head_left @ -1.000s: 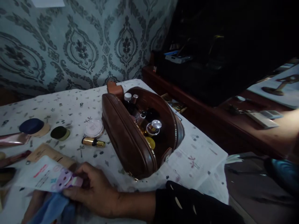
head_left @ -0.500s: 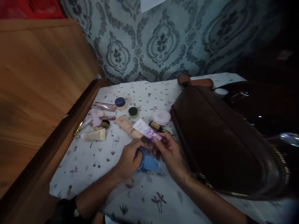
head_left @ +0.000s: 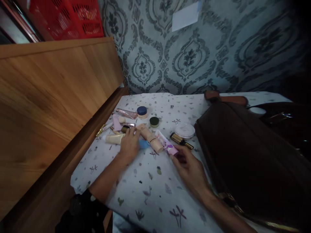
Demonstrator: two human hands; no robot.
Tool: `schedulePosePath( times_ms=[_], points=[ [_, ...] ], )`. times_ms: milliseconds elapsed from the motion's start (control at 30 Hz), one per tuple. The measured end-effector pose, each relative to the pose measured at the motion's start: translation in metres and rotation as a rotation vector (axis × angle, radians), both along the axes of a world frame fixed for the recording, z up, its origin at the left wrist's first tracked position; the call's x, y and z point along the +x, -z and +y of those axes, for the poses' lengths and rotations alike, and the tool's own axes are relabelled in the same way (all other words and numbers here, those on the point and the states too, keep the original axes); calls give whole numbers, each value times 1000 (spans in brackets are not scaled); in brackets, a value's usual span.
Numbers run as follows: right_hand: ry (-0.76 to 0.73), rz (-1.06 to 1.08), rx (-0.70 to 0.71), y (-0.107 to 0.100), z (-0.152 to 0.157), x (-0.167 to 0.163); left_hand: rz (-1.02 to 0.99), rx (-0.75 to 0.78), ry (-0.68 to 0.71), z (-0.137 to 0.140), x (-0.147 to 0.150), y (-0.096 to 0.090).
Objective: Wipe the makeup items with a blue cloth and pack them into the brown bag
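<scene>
My left hand (head_left: pixel 130 145) is closed among the cosmetics, and a soft-looking blue piece (head_left: pixel 144 144) sticks out from its right side; its kind is unclear. A cream-coloured tube (head_left: pixel 114 139) lies against that hand's left side. With bent fingers, my right hand (head_left: pixel 188 165) grips the lower end of a white and purple tube (head_left: pixel 166 142). Between the hands rests a beige tube (head_left: pixel 150 137). Just beyond the right fingers are a black and gold cosmetic tube (head_left: pixel 181 140) and a round clear compact (head_left: pixel 185 130).
A blue-lidded jar (head_left: pixel 142 111), a dark green-lidded jar (head_left: pixel 154 122), a pink tube (head_left: pixel 126 113) and a lilac tube (head_left: pixel 117 123) lie farther back. A large dark brown bag (head_left: pixel 243 152) fills the right side. A wooden panel (head_left: pixel 60 90) borders the left, with a red basket (head_left: pixel 73 19) above.
My left hand has moved left and away from me with the blue piece, apart from my right hand. My right hand stays on the white and purple tube. The view has shifted.
</scene>
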State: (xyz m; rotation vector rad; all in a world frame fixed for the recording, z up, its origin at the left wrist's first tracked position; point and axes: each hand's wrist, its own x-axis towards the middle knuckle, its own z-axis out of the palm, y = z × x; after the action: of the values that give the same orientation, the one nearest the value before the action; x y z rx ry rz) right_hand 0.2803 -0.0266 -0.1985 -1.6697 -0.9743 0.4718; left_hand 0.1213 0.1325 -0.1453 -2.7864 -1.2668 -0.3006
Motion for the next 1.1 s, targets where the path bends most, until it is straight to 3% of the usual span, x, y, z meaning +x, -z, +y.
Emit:
schedulePosePath(
  times_ms=[133,233,467,600,667,833,900,967,1100],
  points=[
    [13,-140,-33,-1,-3,3,49,49,-206,23,-6,0],
    [13,-163,-23,4,-2,5,44,-25,-224,26,-9,0],
    [37,-175,-8,14,0,6,-336,-128,241,5,-10,14],
    [37,-190,-29,8,-1,9,-428,-224,374,0,-12,16],
    [35,-192,-16,5,-2,9,-431,-200,294,7,-18,7],
    [30,-188,-4,2,-3,8,-394,-61,-107,56,-49,-26],
    [23,-205,3,4,-2,8,-172,-96,-310,77,-60,-34],
    [21,-234,12,5,-2,8,-73,-134,-347,92,-66,-35],
    [-4,-281,5,4,-2,8,-3,-180,-291,105,-64,-29]
  ],
)
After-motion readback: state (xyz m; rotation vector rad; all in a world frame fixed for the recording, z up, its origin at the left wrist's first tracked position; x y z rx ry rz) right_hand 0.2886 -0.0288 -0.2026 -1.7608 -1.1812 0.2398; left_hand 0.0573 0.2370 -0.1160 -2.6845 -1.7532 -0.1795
